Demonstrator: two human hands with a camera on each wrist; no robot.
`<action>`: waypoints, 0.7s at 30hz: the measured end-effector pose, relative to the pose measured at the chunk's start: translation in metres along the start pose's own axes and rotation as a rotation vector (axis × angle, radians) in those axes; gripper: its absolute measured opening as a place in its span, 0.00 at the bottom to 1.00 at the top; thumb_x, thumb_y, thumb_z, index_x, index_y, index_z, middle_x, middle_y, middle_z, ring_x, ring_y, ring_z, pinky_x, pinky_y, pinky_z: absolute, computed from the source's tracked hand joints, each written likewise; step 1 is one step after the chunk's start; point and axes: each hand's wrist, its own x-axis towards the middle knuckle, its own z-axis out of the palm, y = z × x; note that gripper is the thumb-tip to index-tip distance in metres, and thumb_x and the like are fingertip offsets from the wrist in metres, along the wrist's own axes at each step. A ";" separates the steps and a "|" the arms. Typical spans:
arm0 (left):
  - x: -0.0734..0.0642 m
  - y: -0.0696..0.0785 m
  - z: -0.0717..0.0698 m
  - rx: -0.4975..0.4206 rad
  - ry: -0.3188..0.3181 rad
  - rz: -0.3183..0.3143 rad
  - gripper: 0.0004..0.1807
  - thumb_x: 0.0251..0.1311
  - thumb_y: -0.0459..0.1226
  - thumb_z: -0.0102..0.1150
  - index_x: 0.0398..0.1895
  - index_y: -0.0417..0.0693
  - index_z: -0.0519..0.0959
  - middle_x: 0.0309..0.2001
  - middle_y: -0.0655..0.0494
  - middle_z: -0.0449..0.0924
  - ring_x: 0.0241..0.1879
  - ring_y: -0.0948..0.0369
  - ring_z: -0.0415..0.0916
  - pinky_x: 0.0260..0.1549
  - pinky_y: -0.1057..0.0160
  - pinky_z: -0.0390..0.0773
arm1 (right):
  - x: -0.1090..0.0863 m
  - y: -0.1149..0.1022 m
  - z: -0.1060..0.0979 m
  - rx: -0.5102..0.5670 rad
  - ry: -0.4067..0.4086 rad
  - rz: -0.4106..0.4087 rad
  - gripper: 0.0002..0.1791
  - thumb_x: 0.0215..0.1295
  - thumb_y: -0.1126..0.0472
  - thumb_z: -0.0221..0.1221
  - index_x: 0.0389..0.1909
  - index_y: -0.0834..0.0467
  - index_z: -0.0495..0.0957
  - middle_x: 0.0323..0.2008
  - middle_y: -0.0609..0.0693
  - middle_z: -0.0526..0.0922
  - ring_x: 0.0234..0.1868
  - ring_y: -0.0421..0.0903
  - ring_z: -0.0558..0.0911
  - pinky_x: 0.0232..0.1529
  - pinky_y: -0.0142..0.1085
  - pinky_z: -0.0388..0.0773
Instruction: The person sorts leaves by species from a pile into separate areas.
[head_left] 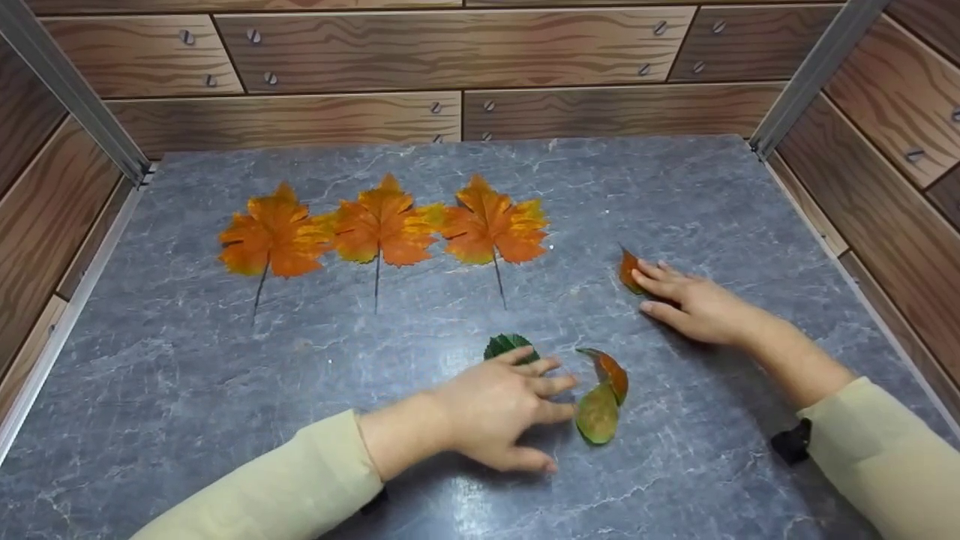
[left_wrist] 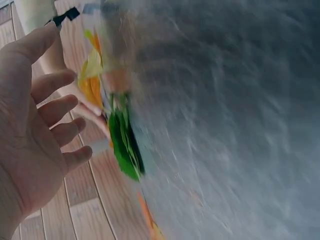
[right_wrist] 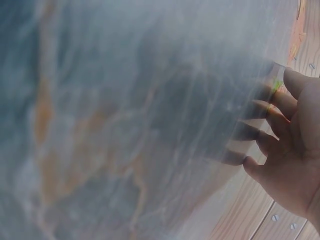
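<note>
My left hand [head_left: 499, 409], fingers spread and holding nothing, is over the tabletop. It partly covers a dark green leaf [head_left: 506, 345], which also shows as a green leaf [left_wrist: 122, 145] in the left wrist view. Just right of its fingertips, a yellow-green leaf [head_left: 598, 416] overlaps a curved reddish-orange leaf [head_left: 615, 373]. Farther right, my right hand [head_left: 697, 304] has its extended fingers at the edge of a small orange-brown leaf [head_left: 628, 271] on the table. In the right wrist view the fingers [right_wrist: 272, 120] lie loosely bent close to the surface.
Three orange maple leaves with dark stems lie in a row across the back: a left one [head_left: 274, 236], a middle one [head_left: 382, 229] and a right one [head_left: 491, 225]. Wood-patterned panels [head_left: 450, 52] wall in the grey marbled table [head_left: 187, 390] behind and at the sides.
</note>
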 end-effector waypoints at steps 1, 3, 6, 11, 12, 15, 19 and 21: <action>0.002 0.001 0.001 0.000 -0.017 0.007 0.38 0.74 0.67 0.50 0.78 0.59 0.73 0.82 0.53 0.60 0.81 0.47 0.56 0.78 0.42 0.54 | 0.000 0.000 0.000 0.001 0.000 0.003 0.34 0.85 0.44 0.49 0.83 0.57 0.60 0.83 0.59 0.55 0.81 0.69 0.54 0.75 0.70 0.51; 0.005 0.004 0.002 0.005 -0.044 0.019 0.37 0.74 0.67 0.49 0.78 0.61 0.73 0.82 0.54 0.59 0.81 0.49 0.55 0.78 0.43 0.55 | 0.000 0.000 0.000 0.002 0.000 0.006 0.34 0.85 0.44 0.49 0.83 0.57 0.60 0.83 0.58 0.55 0.81 0.69 0.54 0.75 0.69 0.51; 0.009 0.005 0.004 0.006 -0.062 0.031 0.37 0.74 0.67 0.49 0.78 0.61 0.73 0.82 0.54 0.59 0.81 0.50 0.55 0.78 0.43 0.56 | 0.000 0.001 0.000 0.001 0.003 0.002 0.34 0.85 0.44 0.49 0.83 0.57 0.60 0.83 0.58 0.55 0.81 0.69 0.53 0.75 0.70 0.50; 0.016 0.005 0.006 -0.017 -0.039 0.039 0.38 0.75 0.67 0.49 0.79 0.60 0.72 0.82 0.53 0.61 0.81 0.52 0.57 0.78 0.45 0.57 | 0.001 0.000 -0.001 0.001 -0.002 0.005 0.35 0.85 0.44 0.49 0.83 0.57 0.60 0.83 0.59 0.55 0.81 0.69 0.53 0.75 0.71 0.49; 0.017 0.006 0.006 -0.020 -0.035 0.037 0.38 0.74 0.67 0.49 0.79 0.60 0.72 0.82 0.52 0.61 0.81 0.52 0.57 0.78 0.46 0.57 | 0.000 0.000 -0.001 0.002 -0.004 0.007 0.35 0.85 0.44 0.49 0.83 0.57 0.60 0.83 0.59 0.55 0.81 0.69 0.53 0.75 0.71 0.49; 0.024 0.009 0.006 -0.014 -0.044 0.024 0.40 0.74 0.68 0.48 0.82 0.62 0.67 0.81 0.48 0.61 0.81 0.53 0.57 0.78 0.47 0.57 | 0.000 -0.001 -0.001 0.004 -0.008 0.014 0.35 0.85 0.43 0.49 0.83 0.57 0.60 0.83 0.59 0.55 0.81 0.69 0.53 0.74 0.72 0.49; 0.035 0.017 0.008 0.028 -0.048 -0.003 0.42 0.72 0.71 0.46 0.83 0.64 0.65 0.80 0.45 0.63 0.79 0.53 0.61 0.76 0.49 0.62 | 0.000 -0.002 0.000 0.009 -0.005 0.016 0.35 0.85 0.43 0.50 0.83 0.57 0.61 0.83 0.59 0.55 0.81 0.69 0.53 0.74 0.72 0.49; 0.039 0.022 0.009 0.055 -0.047 -0.019 0.42 0.72 0.72 0.45 0.83 0.65 0.66 0.79 0.45 0.66 0.78 0.53 0.63 0.74 0.49 0.65 | 0.000 -0.001 0.000 0.009 -0.001 0.016 0.35 0.85 0.43 0.50 0.82 0.57 0.61 0.83 0.59 0.55 0.81 0.69 0.53 0.74 0.72 0.49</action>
